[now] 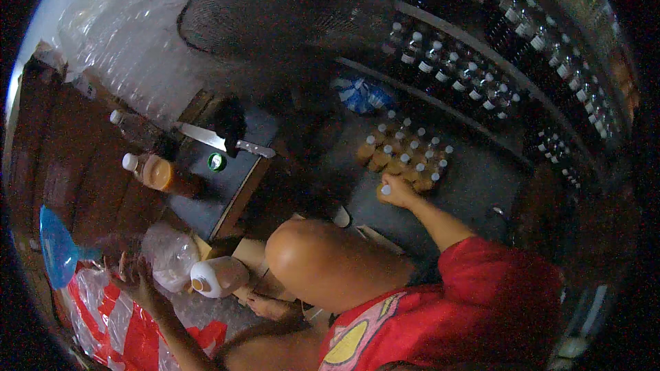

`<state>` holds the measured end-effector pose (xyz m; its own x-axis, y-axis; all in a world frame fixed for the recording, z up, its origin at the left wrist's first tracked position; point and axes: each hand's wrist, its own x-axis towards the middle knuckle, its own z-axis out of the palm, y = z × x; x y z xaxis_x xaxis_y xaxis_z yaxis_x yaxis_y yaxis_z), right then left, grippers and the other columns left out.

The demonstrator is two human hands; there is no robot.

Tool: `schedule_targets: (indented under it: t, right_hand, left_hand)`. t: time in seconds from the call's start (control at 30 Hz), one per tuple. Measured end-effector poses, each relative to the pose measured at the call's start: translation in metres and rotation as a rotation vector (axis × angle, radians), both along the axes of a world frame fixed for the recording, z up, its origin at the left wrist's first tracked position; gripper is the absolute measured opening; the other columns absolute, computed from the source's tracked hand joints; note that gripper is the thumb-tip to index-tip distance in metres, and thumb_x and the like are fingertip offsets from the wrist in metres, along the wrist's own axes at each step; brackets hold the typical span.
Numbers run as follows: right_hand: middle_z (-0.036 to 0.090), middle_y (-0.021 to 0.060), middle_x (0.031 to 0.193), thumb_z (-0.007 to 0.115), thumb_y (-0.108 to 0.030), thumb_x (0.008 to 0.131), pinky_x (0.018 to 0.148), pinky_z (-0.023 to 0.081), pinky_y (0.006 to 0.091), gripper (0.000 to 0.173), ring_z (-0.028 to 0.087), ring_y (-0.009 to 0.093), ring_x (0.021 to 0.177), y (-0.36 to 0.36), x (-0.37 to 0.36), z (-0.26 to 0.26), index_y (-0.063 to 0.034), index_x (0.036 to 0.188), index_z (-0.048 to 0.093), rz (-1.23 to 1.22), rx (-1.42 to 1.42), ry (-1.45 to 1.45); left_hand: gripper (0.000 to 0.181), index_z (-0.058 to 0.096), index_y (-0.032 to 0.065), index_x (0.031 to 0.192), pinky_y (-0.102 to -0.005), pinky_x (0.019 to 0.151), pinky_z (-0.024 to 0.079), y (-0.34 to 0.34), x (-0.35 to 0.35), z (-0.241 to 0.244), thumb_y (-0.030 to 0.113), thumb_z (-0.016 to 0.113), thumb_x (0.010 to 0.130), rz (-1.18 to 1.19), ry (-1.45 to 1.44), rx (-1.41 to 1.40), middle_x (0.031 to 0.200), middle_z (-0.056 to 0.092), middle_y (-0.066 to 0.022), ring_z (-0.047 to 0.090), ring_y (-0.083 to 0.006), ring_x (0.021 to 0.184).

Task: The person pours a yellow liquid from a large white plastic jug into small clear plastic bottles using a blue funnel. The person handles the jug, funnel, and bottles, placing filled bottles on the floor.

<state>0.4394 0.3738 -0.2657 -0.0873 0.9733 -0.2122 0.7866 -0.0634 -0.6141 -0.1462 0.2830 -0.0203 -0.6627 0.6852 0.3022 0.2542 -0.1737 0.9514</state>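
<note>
My right hand grips a small bottle with a white cap, beside a cluster of similar capped bottles with orange-brown contents on the floor. At the lower left, my left hand is raised with bent fingers near the narrow end of a blue funnel; dim light and clear plastic hide whether it holds anything. Close to it are a large clear plastic container and an open white-necked jug. A red and clear plastic bag lies below the left hand.
A low dark table bears a kitchen knife, a green round item and a bottle of orange liquid. Shelves of capped bottles stand upper right. A blue-and-white bag lies beyond the floor bottles.
</note>
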Motion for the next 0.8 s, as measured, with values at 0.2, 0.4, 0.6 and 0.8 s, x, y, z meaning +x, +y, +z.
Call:
schedule_targets:
  t: [0.2, 0.4, 0.6, 0.8]
  right_hand:
    - [0.056, 0.0134, 0.08, 0.074, -0.014, 0.063, 0.068, 0.045, 0.0393, 0.034, 0.056, 0.028, 0.074, -0.01, 0.055, -0.105, -0.0061, 0.086, 0.049, -0.395, -0.006, -0.007]
    - [0.061, 0.0159, 0.088, 0.075, -0.026, 0.063, 0.071, 0.048, 0.0424, 0.042, 0.06, 0.032, 0.081, 0.027, 0.041, -0.17, -0.005, 0.093, 0.055, -0.584, -0.088, 0.048]
    - [0.055, 0.0115, 0.085, 0.076, -0.014, 0.065, 0.069, 0.049, 0.0393, 0.04, 0.057, 0.027, 0.085, 0.085, -0.003, -0.192, -0.0077, 0.094, 0.049, -0.687, -0.033, 0.183]
    - [0.052, 0.0138, 0.101, 0.071, -0.02, 0.069, 0.08, 0.044, 0.0399, 0.049, 0.051, 0.03, 0.099, 0.133, -0.027, -0.198, -0.0058, 0.107, 0.045, -0.659, -0.047, 0.105]
  left_hand:
    - [0.074, 0.024, 0.0141, 0.141, -0.0384, 0.09, 0.047, 0.006, -0.011, -0.011, 0.006, 0.065, 0.081, -0.002, 0.228, -0.024, 0.126, 0.048, -0.0116, 0.052, -0.0278, 0.11]
    - [0.072, 0.027, 0.0131, 0.141, -0.036, 0.089, 0.049, 0.019, 0.006, 0.007, 0.005, 0.065, 0.08, 0.114, 0.23, -0.122, 0.126, 0.048, -0.0136, 0.054, -0.0285, 0.106]
    - [0.073, 0.025, 0.0137, 0.142, -0.0356, 0.088, 0.049, 0.015, -0.003, 0.01, 0.003, 0.063, 0.08, 0.121, 0.199, -0.147, 0.126, 0.048, -0.0134, 0.052, -0.0254, 0.108]
    - [0.073, 0.022, 0.0173, 0.143, -0.0383, 0.092, 0.046, 0.003, -0.009, 0.004, 0.007, 0.061, 0.082, 0.173, 0.134, -0.103, 0.128, 0.046, -0.0131, 0.051, -0.0251, 0.111]
